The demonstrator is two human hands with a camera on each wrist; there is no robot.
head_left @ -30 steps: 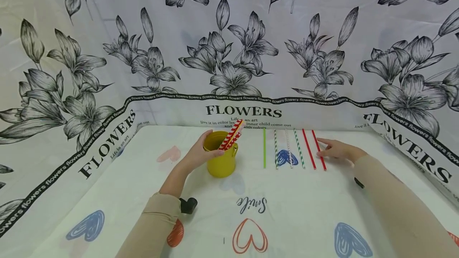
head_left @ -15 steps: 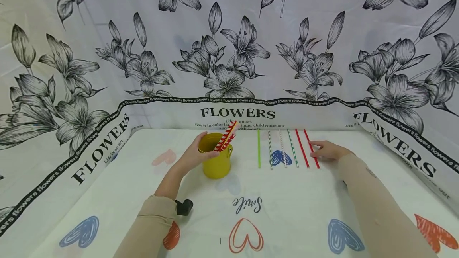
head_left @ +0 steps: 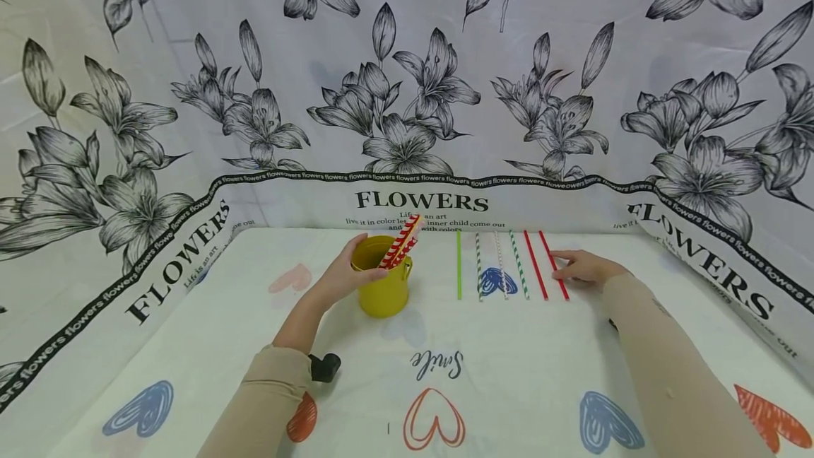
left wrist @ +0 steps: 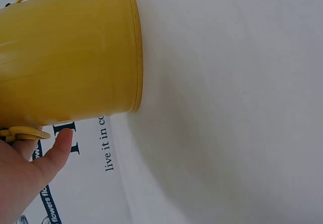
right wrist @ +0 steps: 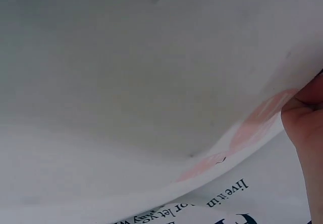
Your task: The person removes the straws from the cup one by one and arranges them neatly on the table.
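My left hand (head_left: 346, 274) grips the yellow bucket (head_left: 384, 295) at its left side near the rim, with the thumb along the front. The bucket stands upright, and several red-and-white striped straws (head_left: 400, 242) lean out of it to the right. The left wrist view shows the bucket's side (left wrist: 70, 57) and fingers by its handle loop (left wrist: 28, 133). My right hand (head_left: 585, 267) lies beside the rightmost red straw (head_left: 559, 281), fingertips right at its edge, fingers extended. In the right wrist view only part of that hand (right wrist: 308, 118) shows, its fingertips out of frame.
Left of that straw lie another red straw (head_left: 535, 263), green-and-white striped ones (head_left: 518, 263), a pale patterned one (head_left: 501, 263) and a plain green one (head_left: 459, 267), roughly side by side. A white printed cloth (head_left: 509, 373) covers the table; a flower-print curtain (head_left: 407, 90) rises behind.
The head view has shifted slightly, moving everything a little left in the picture. My hands keep their places at the bucket and at the rightmost red straw.
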